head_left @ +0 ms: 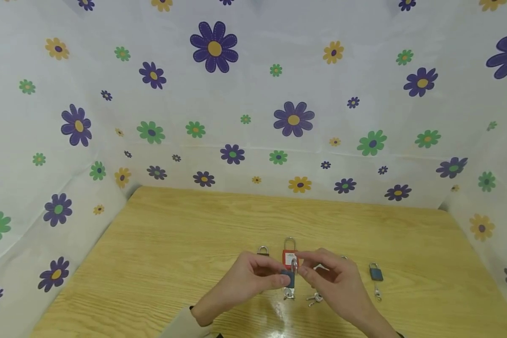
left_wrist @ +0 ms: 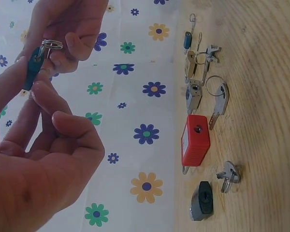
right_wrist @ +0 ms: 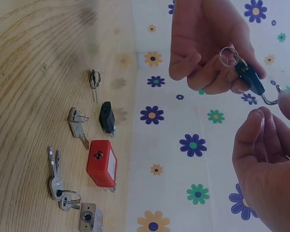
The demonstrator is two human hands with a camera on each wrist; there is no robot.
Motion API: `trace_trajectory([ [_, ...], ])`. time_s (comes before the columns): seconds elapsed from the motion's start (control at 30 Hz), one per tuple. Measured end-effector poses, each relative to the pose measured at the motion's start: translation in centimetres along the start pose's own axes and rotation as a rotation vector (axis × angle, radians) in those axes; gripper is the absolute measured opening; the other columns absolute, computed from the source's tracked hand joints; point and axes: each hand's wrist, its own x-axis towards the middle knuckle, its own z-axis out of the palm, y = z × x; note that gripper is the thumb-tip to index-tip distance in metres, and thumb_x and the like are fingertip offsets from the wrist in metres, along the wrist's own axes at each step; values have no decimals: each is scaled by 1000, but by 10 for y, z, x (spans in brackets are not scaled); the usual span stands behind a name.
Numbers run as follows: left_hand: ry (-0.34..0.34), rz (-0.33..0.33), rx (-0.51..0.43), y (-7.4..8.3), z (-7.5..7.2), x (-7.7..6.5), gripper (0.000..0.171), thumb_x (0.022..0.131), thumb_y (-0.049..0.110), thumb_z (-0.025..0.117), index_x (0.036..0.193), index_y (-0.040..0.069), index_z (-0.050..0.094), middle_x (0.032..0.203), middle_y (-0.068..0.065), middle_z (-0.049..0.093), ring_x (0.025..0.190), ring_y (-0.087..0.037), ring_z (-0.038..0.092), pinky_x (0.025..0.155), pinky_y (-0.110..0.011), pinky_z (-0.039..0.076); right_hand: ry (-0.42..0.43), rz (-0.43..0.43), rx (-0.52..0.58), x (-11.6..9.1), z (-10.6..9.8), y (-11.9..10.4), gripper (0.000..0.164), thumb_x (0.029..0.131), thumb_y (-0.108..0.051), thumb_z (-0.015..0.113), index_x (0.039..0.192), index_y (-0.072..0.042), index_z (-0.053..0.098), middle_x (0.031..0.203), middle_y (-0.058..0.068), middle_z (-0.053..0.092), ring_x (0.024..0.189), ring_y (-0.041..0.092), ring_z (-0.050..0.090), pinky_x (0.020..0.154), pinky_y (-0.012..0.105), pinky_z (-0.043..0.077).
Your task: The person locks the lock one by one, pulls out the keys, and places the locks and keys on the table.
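Note:
A blue padlock (head_left: 288, 278) is held up above the table, its silver shackle (right_wrist: 269, 100) swung out of the body at one end. My left hand (head_left: 250, 278) pinches the body between thumb and fingers. At the shackle, my right hand (head_left: 335, 281) has its thumb and fingertips curled around the metal. A key with a ring (right_wrist: 228, 56) sits in the bottom of this padlock. Behind the hands, a red padlock (head_left: 288, 253) lies on the table, partly covered in the head view.
On the wooden table (head_left: 173, 234) lie a black padlock (left_wrist: 203, 200), a silver padlock (left_wrist: 194, 94), a brass-coloured padlock (left_wrist: 190, 65) and another blue padlock (head_left: 376, 273) with a key. Loose keys (left_wrist: 220, 104) lie in front of them. A flowered cloth (head_left: 253, 84) encloses the back and sides.

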Motion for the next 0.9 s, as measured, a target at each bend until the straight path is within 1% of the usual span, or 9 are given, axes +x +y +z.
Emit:
trace_trajectory([
  [0.1, 0, 10, 11, 1, 1, 0, 17, 89, 7, 70, 100, -5, 73, 94, -34, 70, 79, -17, 70, 72, -23, 58, -3, 7, -10, 1, 1, -2, 24, 91, 2, 65, 115, -1, 70, 85, 8, 64, 72, 16, 58, 63, 22, 57],
  [0.2, -3, 18, 19, 1, 2, 0, 17, 89, 6, 70, 100, -6, 73, 93, -34, 69, 79, -20, 70, 70, -22, 57, 1, 7, -27, 2, 3, -2, 22, 90, 0, 67, 112, -5, 71, 87, 10, 68, 78, 16, 61, 65, 24, 58],
  [0.3, 3, 8, 37, 1, 2, 0, 16, 89, 7, 70, 100, -5, 74, 93, -32, 70, 79, -22, 69, 70, -22, 57, 14, -13, -59, 3, 5, -2, 20, 89, 1, 68, 108, -5, 72, 89, 11, 70, 79, 18, 62, 65, 26, 59],
  [0.4, 19, -1, 81, 1, 2, 1, 15, 88, 9, 71, 99, -1, 75, 91, -28, 71, 76, -18, 68, 67, -20, 55, 28, -26, -92, 5, 7, 0, 19, 88, 2, 69, 105, -8, 72, 89, 9, 70, 77, 17, 63, 61, 26, 58],
  [0.43, 25, -1, 101, 0, 3, 1, 15, 88, 10, 72, 99, 0, 76, 90, -26, 72, 74, -14, 67, 66, -20, 55, 30, -32, -102, 6, 8, 1, 19, 87, 2, 70, 104, -8, 72, 88, 9, 70, 77, 17, 63, 60, 27, 58],
  [0.53, 39, 16, 159, 0, 3, 2, 14, 88, 11, 73, 98, 3, 77, 86, -23, 73, 68, -8, 61, 59, -18, 49, 51, -42, -126, 9, 10, 3, 16, 86, 1, 72, 99, -9, 72, 85, 8, 71, 73, 15, 63, 55, 26, 56],
  [0.67, 64, 33, 226, 0, 5, 4, 13, 88, 12, 73, 97, 5, 78, 80, -20, 73, 65, -6, 55, 55, -17, 43, 105, -75, -148, 12, 14, 7, 15, 82, 3, 75, 92, -7, 72, 81, 10, 73, 67, 15, 64, 52, 26, 55],
  [0.8, 101, 26, 286, 7, 8, 4, 11, 87, 8, 73, 95, 4, 78, 78, -17, 73, 66, -6, 54, 56, -17, 41, 141, -115, -166, 14, 17, 10, 17, 79, 5, 77, 90, -7, 72, 81, 9, 74, 66, 14, 64, 52, 23, 55],
  [0.9, 120, 19, 303, 11, 9, 5, 11, 86, 6, 73, 95, 3, 78, 79, -17, 73, 66, -7, 53, 56, -17, 40, 133, -202, -220, 16, 15, 14, 21, 78, 7, 77, 93, -8, 72, 80, 6, 72, 67, 12, 63, 51, 23, 55],
])
